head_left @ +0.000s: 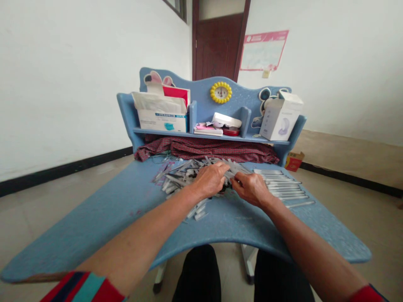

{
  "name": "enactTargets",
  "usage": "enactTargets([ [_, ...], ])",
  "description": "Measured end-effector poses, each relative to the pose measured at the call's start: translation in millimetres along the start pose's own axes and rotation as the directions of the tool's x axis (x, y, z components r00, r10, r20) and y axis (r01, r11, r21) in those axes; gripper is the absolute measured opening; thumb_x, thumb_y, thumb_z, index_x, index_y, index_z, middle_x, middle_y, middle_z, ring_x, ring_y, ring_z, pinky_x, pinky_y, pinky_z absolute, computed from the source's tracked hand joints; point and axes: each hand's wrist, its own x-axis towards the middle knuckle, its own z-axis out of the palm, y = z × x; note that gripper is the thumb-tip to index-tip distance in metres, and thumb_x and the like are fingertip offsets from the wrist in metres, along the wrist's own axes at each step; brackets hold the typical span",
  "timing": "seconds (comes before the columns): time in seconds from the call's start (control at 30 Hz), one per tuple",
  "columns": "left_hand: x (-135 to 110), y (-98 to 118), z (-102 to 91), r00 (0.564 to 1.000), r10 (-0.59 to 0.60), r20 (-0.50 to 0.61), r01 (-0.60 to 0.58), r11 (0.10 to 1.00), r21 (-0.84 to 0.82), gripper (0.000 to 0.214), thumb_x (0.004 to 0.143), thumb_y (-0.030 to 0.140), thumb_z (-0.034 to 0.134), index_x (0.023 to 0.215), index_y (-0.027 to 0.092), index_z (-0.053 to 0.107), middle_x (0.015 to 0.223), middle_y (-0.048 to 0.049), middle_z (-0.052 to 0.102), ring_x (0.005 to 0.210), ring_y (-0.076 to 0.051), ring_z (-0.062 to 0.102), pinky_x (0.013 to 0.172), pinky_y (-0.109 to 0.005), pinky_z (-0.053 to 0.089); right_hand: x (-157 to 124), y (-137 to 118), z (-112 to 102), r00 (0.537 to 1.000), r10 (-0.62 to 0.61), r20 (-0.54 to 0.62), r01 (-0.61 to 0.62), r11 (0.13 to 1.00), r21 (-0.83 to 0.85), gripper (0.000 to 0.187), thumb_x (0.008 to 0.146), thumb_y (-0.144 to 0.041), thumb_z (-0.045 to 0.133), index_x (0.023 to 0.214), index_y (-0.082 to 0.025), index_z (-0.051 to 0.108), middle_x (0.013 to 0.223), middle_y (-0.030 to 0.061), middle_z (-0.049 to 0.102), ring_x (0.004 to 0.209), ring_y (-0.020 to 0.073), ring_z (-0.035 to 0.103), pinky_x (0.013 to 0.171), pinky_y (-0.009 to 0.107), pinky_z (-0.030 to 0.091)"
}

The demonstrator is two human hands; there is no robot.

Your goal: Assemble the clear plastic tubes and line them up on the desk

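A loose heap of small grey and white plastic sticks (179, 176) lies in the middle of the blue desk (110, 209). My left hand (210, 179) rests on the heap's right side with its fingers curled over the sticks. Right beside it, my right hand (252, 188) has its fingers pinched together on a small piece that I cannot make out. The two hands almost touch. To the right of my right hand, a neat row of white sticks (281, 186) lies side by side on the desk.
A red checked cloth (204, 149) lies under the desk's shelf. The shelf holds a box of masks (162, 119), a yellow clock (221, 92), small items and a white carton (280, 117). A dark door (217, 44) stands behind. An orange box (294, 161) sits on the floor.
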Motion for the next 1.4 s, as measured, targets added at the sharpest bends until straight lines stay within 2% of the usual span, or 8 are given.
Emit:
enactTargets([
  [0.13,1,-5,4.0,0.998,0.052,0.029,-0.052,0.999,-0.008,0.023,0.075,0.011,0.05,0.092,0.02,0.062,0.093,-0.0061,0.063,0.093,-0.019,0.06,0.083,-0.029,0.047,-2,1,2,0.997,-0.066,-0.045,0.068,0.996,0.051,0.029,0.086,-0.033,0.043,0.069,-0.018,0.062,0.06,0.0027,0.065,0.05,0.012,0.055,0.051,0.026,0.024],
  [0.43,0,-5,9.2,0.992,0.122,0.032,-0.123,0.991,0.051,0.019,0.077,0.01,0.045,0.088,0.017,0.059,0.088,-0.0061,0.063,0.083,-0.018,0.061,0.074,-0.027,0.047,-3,4,5,0.991,-0.121,-0.051,0.125,0.989,0.082,0.031,0.087,-0.035,0.042,0.069,-0.017,0.061,0.057,0.0021,0.063,0.05,0.0115,0.054,0.05,0.025,0.024],
  [0.6,1,-3,4.4,0.996,0.055,-0.075,-0.052,0.998,0.038,0.015,0.082,0.016,0.046,0.09,0.018,0.058,0.085,-0.0061,0.062,0.084,-0.017,0.061,0.074,-0.027,0.047,-3,8,8,0.997,-0.065,0.038,0.065,0.998,-0.007,0.033,0.088,-0.038,0.04,0.075,-0.019,0.064,0.062,0.0043,0.066,0.056,0.0149,0.06,0.052,0.026,0.026],
  [0.77,2,2,-0.2,0.981,0.076,-0.181,-0.072,0.997,0.028,0.015,0.085,0.018,0.045,0.094,0.019,0.057,0.087,-0.0054,0.062,0.086,-0.016,0.06,0.076,-0.026,0.047,-2,11,14,0.992,0.026,0.127,-0.013,0.995,-0.099,0.035,0.088,-0.042,0.04,0.08,-0.02,0.066,0.067,0.007,0.069,0.063,0.0193,0.063,0.053,0.026,0.031],
  [1.03,0,10,-6.8,0.972,0.104,-0.212,-0.086,0.992,0.089,0.017,0.088,0.023,0.042,0.095,0.017,0.056,0.086,-0.006,0.062,0.083,-0.017,0.06,0.073,-0.026,0.046,-2,9,12,0.989,0.073,0.127,-0.062,0.994,-0.087,0.035,0.087,-0.043,0.041,0.081,-0.02,0.066,0.07,0.0076,0.07,0.066,0.0201,0.065,0.054,0.027,0.033],
  [1.2,0,10,-7.7,0.975,0.092,-0.203,-0.068,0.99,0.123,0.017,0.088,0.024,0.042,0.094,0.016,0.056,0.085,-0.0061,0.062,0.083,-0.018,0.06,0.072,-0.027,0.046,-4,4,9,0.989,-0.046,0.141,0.037,0.997,0.064,0.037,0.088,-0.046,0.04,0.081,-0.02,0.066,0.066,0.0054,0.068,0.064,0.0186,0.064,0.056,0.026,0.034],
  [1.3,0,10,-7.2,0.978,0.086,-0.191,-0.061,0.989,0.134,0.016,0.088,0.024,0.043,0.093,0.016,0.056,0.085,-0.0061,0.062,0.083,-0.018,0.06,0.071,-0.027,0.046,-5,1,11,0.971,-0.139,0.197,0.114,0.984,0.136,0.036,0.087,-0.049,0.043,0.089,-0.021,0.066,0.067,0.005,0.069,0.066,0.0189,0.064,0.058,0.026,0.036],
  [1.4,-1,11,-7.1,0.984,0.074,-0.164,-0.05,0.989,0.143,0.015,0.087,0.024,0.045,0.091,0.016,0.057,0.085,-0.0062,0.062,0.082,-0.018,0.061,0.071,-0.027,0.046,-6,-1,12,0.959,-0.165,0.229,0.135,0.981,0.139,0.036,0.087,-0.049,0.043,0.098,-0.023,0.065,0.069,0.005,0.069,0.068,0.0199,0.064,0.059,0.027,0.036],
])
